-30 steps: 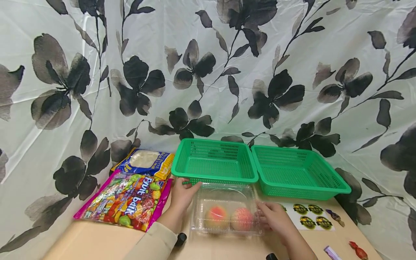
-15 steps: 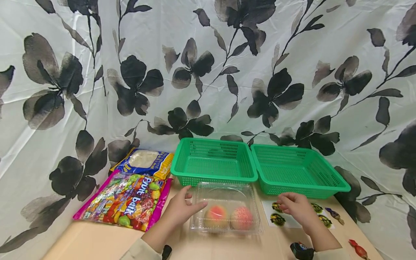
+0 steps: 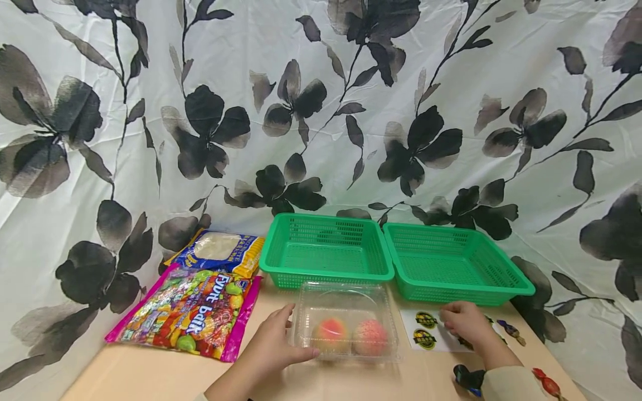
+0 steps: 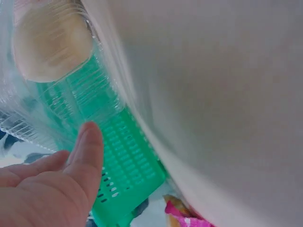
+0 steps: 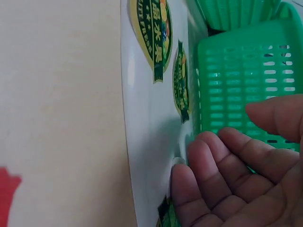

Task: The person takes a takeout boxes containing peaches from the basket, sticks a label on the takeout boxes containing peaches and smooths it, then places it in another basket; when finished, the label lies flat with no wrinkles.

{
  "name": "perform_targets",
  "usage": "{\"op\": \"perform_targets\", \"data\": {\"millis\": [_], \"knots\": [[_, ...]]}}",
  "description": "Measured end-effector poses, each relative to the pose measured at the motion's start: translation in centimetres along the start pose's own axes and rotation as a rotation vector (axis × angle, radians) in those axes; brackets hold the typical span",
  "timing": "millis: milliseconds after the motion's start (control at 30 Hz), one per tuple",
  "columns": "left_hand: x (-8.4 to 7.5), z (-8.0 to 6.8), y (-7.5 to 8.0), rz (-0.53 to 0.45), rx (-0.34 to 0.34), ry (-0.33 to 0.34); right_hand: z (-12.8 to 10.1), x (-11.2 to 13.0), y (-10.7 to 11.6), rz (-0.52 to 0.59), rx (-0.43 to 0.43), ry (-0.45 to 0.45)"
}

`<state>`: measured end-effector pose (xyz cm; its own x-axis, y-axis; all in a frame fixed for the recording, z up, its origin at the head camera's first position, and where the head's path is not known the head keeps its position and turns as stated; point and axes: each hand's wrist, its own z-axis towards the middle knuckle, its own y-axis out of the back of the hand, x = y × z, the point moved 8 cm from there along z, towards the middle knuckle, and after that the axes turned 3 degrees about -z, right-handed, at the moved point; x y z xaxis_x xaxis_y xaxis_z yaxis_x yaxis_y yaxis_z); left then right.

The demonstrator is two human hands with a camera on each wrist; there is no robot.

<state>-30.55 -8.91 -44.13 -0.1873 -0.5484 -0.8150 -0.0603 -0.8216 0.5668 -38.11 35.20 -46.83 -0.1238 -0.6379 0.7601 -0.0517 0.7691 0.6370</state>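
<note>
1. Clear plastic box [image 3: 351, 298]: we see it on the tabletop [image 3: 351, 384], just in front of the left green basket [image 3: 328, 277]. Through its lid we note two fruits, a red-and-yellow one [image 3: 331, 334] and a speckled pink one [image 3: 371, 337], side by side in the near half.
2. Left hand [image 3: 273, 342]: we observe thumb and fingers spread wide at the box's left side, gripping nothing. We cannot tell whether the thumb tip touches the plastic.
3. Right hand [image 3: 467, 324]: fingers loosely bent over the sticker sheet [image 3: 442, 341], thumb well apart from them in the right wrist view. We find nothing pinched there; whether a fingertip meets the paper, we cannot tell.
4. Sticker sheet: white, with black-and-gold labels, lying to the right of the box and in front of the right green basket [image 3: 463, 291].
5. Surroundings: at left we mark a pink-edged bag [image 3: 183, 312] in front of a blue-and-yellow packet [image 3: 218, 250]; at right, a red wrapped sweet [image 3: 547, 384] and a purple-and-gold one [image 3: 512, 332].
</note>
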Motion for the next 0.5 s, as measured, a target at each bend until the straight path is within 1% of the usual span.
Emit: {"op": "perform_targets", "data": {"millis": [67, 133, 233, 367, 500], "knots": [[-0.1, -0.2, 0.0, 0.010, -0.003, 0.000, 0.4, -0.3, -0.3, -0.001, 0.004, -0.018], [-0.2, -0.3, 0.0, 0.010, -0.002, -0.010, 0.7, -0.5, -0.5, -0.033, 0.006, -0.015], [-0.3, -0.3, -0.1, 0.011, 0.004, -0.016, 1.2, -0.5, -0.8, -0.134, 0.003, 0.010], [-0.2, -0.4, -0.3, 0.021, 0.017, -0.004, 1.7, -0.1, -1.4, -0.272, 0.001, 0.036], [-0.3, -0.5, -0.4, 0.021, 0.022, 0.000, 2.1, 0.1, -2.0, -0.318, 0.020, 0.010]]}}
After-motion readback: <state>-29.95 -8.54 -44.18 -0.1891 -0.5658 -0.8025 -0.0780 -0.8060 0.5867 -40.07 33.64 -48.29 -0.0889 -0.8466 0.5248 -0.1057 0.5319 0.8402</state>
